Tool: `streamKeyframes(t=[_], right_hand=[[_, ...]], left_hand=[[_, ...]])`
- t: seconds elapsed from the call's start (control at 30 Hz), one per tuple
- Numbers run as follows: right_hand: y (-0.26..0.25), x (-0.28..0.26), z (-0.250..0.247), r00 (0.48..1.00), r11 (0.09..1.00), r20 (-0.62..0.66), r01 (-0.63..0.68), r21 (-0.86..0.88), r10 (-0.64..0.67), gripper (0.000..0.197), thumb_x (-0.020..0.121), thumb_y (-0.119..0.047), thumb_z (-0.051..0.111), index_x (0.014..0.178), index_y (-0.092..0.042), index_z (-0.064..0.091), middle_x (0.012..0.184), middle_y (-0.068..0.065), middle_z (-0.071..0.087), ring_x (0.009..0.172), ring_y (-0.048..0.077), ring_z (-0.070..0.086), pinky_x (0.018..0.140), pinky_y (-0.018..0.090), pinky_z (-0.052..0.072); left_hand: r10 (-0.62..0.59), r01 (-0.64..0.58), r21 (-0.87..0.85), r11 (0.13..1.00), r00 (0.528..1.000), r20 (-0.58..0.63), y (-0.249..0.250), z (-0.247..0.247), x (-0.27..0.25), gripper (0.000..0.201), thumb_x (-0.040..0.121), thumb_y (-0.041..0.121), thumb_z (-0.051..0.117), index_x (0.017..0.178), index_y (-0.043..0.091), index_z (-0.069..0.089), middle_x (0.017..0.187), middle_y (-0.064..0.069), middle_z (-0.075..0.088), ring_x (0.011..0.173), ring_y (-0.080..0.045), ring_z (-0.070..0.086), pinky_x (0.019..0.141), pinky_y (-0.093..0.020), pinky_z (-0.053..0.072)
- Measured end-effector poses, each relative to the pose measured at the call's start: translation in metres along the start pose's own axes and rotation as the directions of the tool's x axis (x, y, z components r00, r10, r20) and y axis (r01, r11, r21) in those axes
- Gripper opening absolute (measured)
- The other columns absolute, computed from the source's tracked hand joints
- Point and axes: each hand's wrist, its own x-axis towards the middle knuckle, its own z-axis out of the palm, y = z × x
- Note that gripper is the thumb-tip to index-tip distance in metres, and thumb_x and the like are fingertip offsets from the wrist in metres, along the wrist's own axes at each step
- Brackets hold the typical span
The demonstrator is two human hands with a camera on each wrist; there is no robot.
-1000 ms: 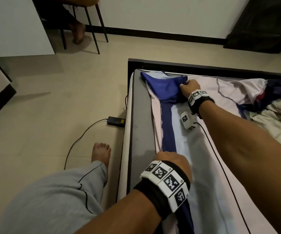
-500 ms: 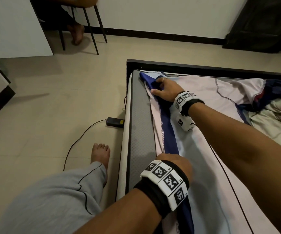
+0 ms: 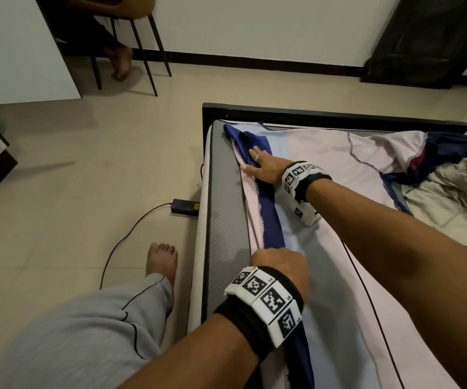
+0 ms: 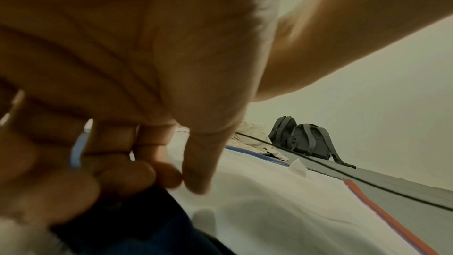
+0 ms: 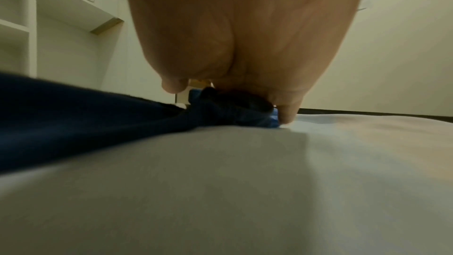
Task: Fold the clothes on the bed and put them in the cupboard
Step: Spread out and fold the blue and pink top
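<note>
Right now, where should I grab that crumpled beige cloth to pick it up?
Take the beige cloth at its raised folds, coming from above. It lies bunched in a heap on the bed, so ridges stand up for fingers to pinch; its edges look tucked under.

A black power adapter (image 3: pixel 185 207) lies on the tiled floor (image 3: pixel 86 175) just beside the bed frame, its cable (image 3: pixel 125 242) curling away across the tiles. A chair (image 3: pixel 131 37) with thin dark legs stands near the far wall, and another person's bare foot (image 3: pixel 121 63) rests beneath it. In the left wrist view, a grey backpack (image 4: pixel 304 141) leans against the wall.
</note>
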Motion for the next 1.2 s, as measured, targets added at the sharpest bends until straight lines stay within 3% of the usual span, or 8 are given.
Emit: streamKeyframes(t=[0.1,0.23,0.33,0.63,0.73,0.9,1.07,1.2], right_hand=[[0.014,-0.009,-0.006,1.000,0.998,0.005,-0.017,0.056,0.017,0.075,0.098,-0.069,0.031,0.154,-0.019,0.035,0.161,0.007,0.034,0.146,0.027,0.035,0.121,0.041,0.024],[0.061,-0.029,-0.026,0.961,0.977,-0.245,-0.079,0.196,0.127,0.056,0.103,-0.054,0.039,0.105,-0.006,0.068,0.105,0.014,0.067,0.103,0.033,0.063,0.086,0.032,0.042],[0.117,-0.045,-0.036,0.886,0.958,-0.379,-0.200,0.205,0.266,0.035,0.098,-0.034,0.056,0.119,-0.008,0.069,0.123,0.013,0.068,0.117,0.032,0.061,0.097,0.034,0.044],[0.238,-0.095,-0.048,0.303,0.557,-0.541,-0.728,0.400,0.785,0.064,0.082,-0.037,0.069,0.136,-0.009,0.048,0.140,0.018,0.039,0.129,0.041,0.038,0.105,0.052,0.036],[0.256,-0.098,-0.046,0.216,0.463,-0.464,-0.713,0.526,0.859,0.075,0.082,-0.048,0.070,0.139,-0.007,0.041,0.145,0.018,0.040,0.134,0.039,0.038,0.108,0.052,0.034],[0.274,-0.093,-0.053,0.301,0.520,-0.429,-0.591,0.617,0.851,0.043,0.089,-0.017,0.061,0.128,-0.003,0.052,0.136,0.023,0.056,0.124,0.043,0.055,0.106,0.053,0.044],[0.236,-0.085,-0.074,0.392,0.692,-0.580,-0.525,0.496,0.714,0.023,0.093,-0.037,0.062,0.106,-0.021,0.069,0.116,0.008,0.069,0.115,0.036,0.059,0.103,0.045,0.037],[0.197,-0.053,-0.068,0.754,0.970,-0.610,-0.205,0.133,0.243,0.021,0.088,-0.016,0.053,0.098,-0.025,0.068,0.100,-0.002,0.069,0.095,0.030,0.064,0.092,0.040,0.048]], left_hand=[[0.063,-0.061,0.059,0.996,0.997,-0.034,0.044,-0.206,-0.204,0.038,0.092,0.058,0.053,0.095,0.020,0.058,0.101,-0.006,0.065,0.095,-0.036,0.062,0.078,-0.036,0.042],[0.046,-0.056,-0.119,0.991,0.996,-0.081,0.054,-0.268,-0.267,0.036,0.096,0.049,0.054,0.105,0.014,0.061,0.112,-0.009,0.065,0.102,-0.031,0.063,0.075,-0.034,0.039],[0.040,-0.064,-0.180,0.982,0.990,-0.133,0.052,-0.274,-0.259,0.037,0.095,0.051,0.055,0.104,0.016,0.061,0.110,-0.007,0.064,0.101,-0.032,0.063,0.074,-0.034,0.040],[0.010,-0.135,-0.479,0.868,0.967,-0.254,0.067,-0.307,-0.220,0.028,0.092,0.052,0.057,0.101,0.026,0.062,0.109,0.004,0.064,0.102,-0.023,0.060,0.078,-0.031,0.042],[-0.024,-0.110,-0.563,0.819,0.974,-0.225,0.074,-0.310,-0.203,0.025,0.091,0.052,0.058,0.099,0.028,0.062,0.106,0.006,0.066,0.101,-0.019,0.061,0.079,-0.031,0.045],[-0.068,-0.047,-0.597,0.801,0.983,-0.168,0.078,-0.309,-0.183,0.023,0.091,0.049,0.059,0.098,0.027,0.061,0.107,0.005,0.066,0.101,-0.020,0.061,0.086,-0.034,0.050],[-0.118,-0.015,-0.639,0.769,0.979,-0.165,0.087,-0.314,-0.174,0.019,0.091,0.044,0.060,0.088,0.025,0.060,0.103,0.004,0.066,0.098,-0.024,0.062,0.086,-0.035,0.052],[-0.132,-0.007,-0.633,0.774,0.976,-0.172,0.093,-0.316,-0.172,0.017,0.091,0.037,0.061,0.084,0.021,0.064,0.100,-0.004,0.070,0.095,-0.029,0.065,0.082,-0.035,0.054]])
